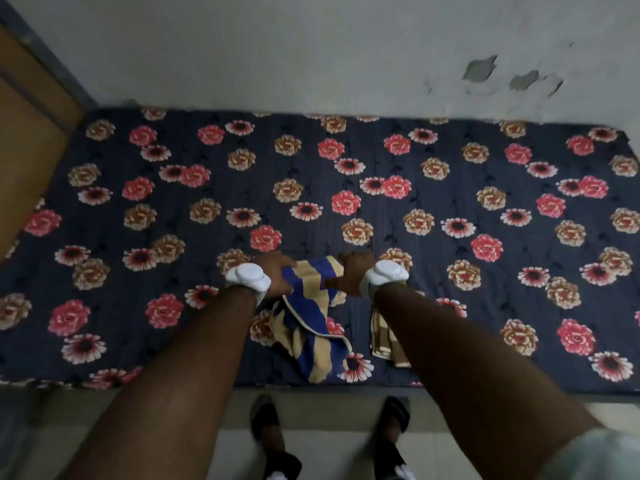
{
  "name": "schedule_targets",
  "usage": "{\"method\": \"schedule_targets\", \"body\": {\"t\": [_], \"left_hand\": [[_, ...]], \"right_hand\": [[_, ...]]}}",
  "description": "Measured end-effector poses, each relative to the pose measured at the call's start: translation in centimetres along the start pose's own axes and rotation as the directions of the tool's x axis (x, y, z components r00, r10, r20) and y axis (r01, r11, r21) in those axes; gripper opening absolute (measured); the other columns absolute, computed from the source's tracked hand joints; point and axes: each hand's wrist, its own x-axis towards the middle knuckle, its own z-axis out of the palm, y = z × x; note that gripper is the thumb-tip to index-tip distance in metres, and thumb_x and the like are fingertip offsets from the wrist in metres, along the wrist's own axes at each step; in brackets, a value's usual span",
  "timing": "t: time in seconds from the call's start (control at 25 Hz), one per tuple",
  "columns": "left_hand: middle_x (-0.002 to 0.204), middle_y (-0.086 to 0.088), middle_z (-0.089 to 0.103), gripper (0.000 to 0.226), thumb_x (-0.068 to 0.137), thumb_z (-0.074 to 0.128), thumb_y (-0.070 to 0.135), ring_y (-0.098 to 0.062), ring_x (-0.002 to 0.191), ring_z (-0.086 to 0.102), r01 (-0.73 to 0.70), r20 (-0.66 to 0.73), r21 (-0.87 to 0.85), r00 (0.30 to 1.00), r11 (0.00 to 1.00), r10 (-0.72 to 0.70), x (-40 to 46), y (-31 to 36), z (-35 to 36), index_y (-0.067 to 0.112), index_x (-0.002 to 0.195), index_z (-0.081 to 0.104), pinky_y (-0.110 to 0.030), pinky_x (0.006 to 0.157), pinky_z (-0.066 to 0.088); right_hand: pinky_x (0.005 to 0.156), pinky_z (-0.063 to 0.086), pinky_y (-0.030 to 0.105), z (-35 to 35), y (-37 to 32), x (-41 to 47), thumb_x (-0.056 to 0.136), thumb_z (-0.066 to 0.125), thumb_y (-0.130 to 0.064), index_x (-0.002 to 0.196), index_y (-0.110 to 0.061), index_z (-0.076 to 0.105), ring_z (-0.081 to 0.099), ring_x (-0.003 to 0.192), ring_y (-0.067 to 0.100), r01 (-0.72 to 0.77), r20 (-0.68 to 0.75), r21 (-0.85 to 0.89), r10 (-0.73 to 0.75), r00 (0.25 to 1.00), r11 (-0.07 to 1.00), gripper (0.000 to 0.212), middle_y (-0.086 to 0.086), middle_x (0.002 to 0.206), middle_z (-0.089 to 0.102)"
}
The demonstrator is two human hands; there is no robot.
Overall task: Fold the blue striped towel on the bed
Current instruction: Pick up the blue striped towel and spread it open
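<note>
- We stand at the near edge of the bed (346, 161), and the blue striped towel (311, 317) lies bunched and twisted on the flowered cover, close to that edge and between our two forearms.
- Our left hand (277, 275) grips the towel's upper left end, fingers curled into the cloth; our right hand (353, 275) clenches the upper right end, just across from it.
- Each wrist carries a white band (247, 277).
- A second, brown striped cloth (386, 334) lies just beside the towel, partly under our right forearm.
- Risk, as we judge it: the towel is crumpled, so we may be holding folds and not true corners; lifting from here could give a skewed, lumpy fold.
- Risk: the lower end sits near the bed's edge, so a pull toward us could drag it off onto the floor (329, 410).
- Risk: the right hand works close to the brown cloth and could catch it along with the towel.
- Containers: we see none here, so nothing is held in one.
</note>
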Motion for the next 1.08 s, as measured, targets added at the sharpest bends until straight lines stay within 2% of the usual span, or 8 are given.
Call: {"method": "schedule_targets", "body": {"t": [0.2, 0.4, 0.48, 0.6, 0.72, 0.8, 0.96, 1.08], "left_hand": [[0.159, -0.016, 0.018, 0.067, 0.073, 0.074, 0.026, -0.031, 0.147, 0.019, 0.014, 0.109, 0.115, 0.994, 0.993, -0.026, 1.8, -2.9, 8.6, 0.029, 0.135, 0.049, -0.037, 0.119, 0.021], [0.16, -0.012, 0.015, 0.064, 0.072, 0.073, 0.025, -0.034, 0.146, 0.019, 0.055, 0.097, 0.082, 0.993, 0.995, -0.063, 2.7, -4.4, 12.1, 0.025, 0.132, 0.052, -0.041, 0.119, 0.024], [0.16, -0.009, 0.015, 0.069, 0.068, 0.072, 0.034, -0.035, 0.146, 0.017, 0.042, 0.023, 0.146, 0.999, 0.988, -0.045, 1.5, -3.8, 12.0, 0.026, 0.132, 0.049, -0.048, 0.115, 0.029], [0.157, -0.006, 0.025, 0.093, 0.06, 0.068, 0.053, -0.031, 0.146, 0.021, -0.244, -0.031, 0.332, 0.963, 0.911, 0.269, 0.5, -0.3, 10.1, 0.026, 0.141, 0.031, -0.049, 0.117, 0.024], [0.147, -0.009, 0.045, 0.115, 0.059, 0.08, 0.036, -0.032, 0.128, 0.05, -0.226, 0.009, -0.092, 0.974, 0.97, 0.228, 0.8, 5.2, 5.3, 0.032, 0.148, 0.007, -0.041, 0.105, 0.043], [0.137, -0.009, 0.055, 0.12, 0.055, 0.085, 0.025, -0.03, 0.119, 0.057, -0.168, -0.011, -0.281, 0.985, 0.945, 0.172, 1.6, 6.9, 2.0, 0.034, 0.148, 0.009, -0.041, 0.1, 0.048], [0.115, -0.006, 0.066, 0.058, 0.067, 0.08, 0.016, -0.025, 0.108, 0.061, -0.183, -0.058, -0.197, 0.983, 0.963, 0.175, 1.5, 6.7, -2.2, 0.017, 0.121, 0.058, -0.031, 0.089, 0.047], [0.088, -0.008, 0.064, 0.019, 0.076, 0.073, 0.029, -0.033, 0.095, 0.064, -0.094, -0.181, -0.277, 0.982, 0.956, 0.045, 1.4, 5.0, -4.2, 0.015, 0.086, 0.066, -0.032, 0.076, 0.042]], "right_hand": [[0.104, 0.041, 0.034, 9.7, 1.9, 0.3, 0.089, 0.057, -0.047, 0.14, -0.01, 0.043, 0.05, 0.131, 0.029, 0.038, 0.339, -0.093, -0.004, 0.941, 0.995, 0.064, 0.014, 0.144, 0.049], [0.108, 0.038, 0.036, 16.1, 3.2, 1.5, 0.096, 0.048, -0.032, 0.142, -0.008, 0.04, 0.047, 0.133, 0.029, -0.071, 0.456, -0.057, 0.089, 0.886, 0.996, 0.052, 0.014, 0.144, 0.048], [0.105, 0.041, 0.037, 15.7, 3.1, 1.4, 0.096, 0.049, -0.032, 0.136, -0.007, 0.048, 0.052, 0.128, 0.031, -0.081, 0.428, -0.024, 0.084, 0.9, 0.996, 0.048, 0.015, 0.138, 0.054], [0.092, 0.049, 0.034, 11.0, 1.5, 1.7, 0.089, 0.053, -0.044, 0.122, -0.016, 0.06, 0.063, 0.112, 0.03, -0.024, 0.275, 0.105, -0.005, 0.961, 0.994, 0.043, 0.01, 0.125, 0.065], [0.077, 0.044, 0.028, 3.6, -0.6, 1.6, 0.089, 0.055, -0.028, 0.111, -0.011, 0.067, 0.064, 0.103, 0.032, 0.041, 0.063, 0.316, -0.064, 0.996, 0.948, 0.031, 0.017, 0.115, 0.069], [0.073, 0.041, 0.027, 0.0, -0.9, 1.4, 0.086, 0.059, -0.025, 0.089, -0.015, 0.072, 0.065, 0.094, 0.027, 0.06, -0.033, 0.445, -0.051, 0.998, 0.894, 0.017, 0.015, 0.1, 0.07], [0.069, 0.054, 0.036, -3.2, -0.2, 0.8, 0.077, 0.072, -0.016, 0.097, -0.009, 0.068, 0.062, 0.089, 0.029, -0.081, 0.095, 0.729, 0.017, 0.995, 0.68, 0.022, 0.01, 0.092, 0.064], [0.079, 0.054, 0.043, -3.9, 0.2, 0.3, 0.077, 0.072, -0.01, 0.083, -0.012, 0.065, 0.06, 0.087, 0.026, -0.087, 0.145, 0.78, -0.044, 0.988, 0.619, 0.009, 0.013, 0.089, 0.062]]}}
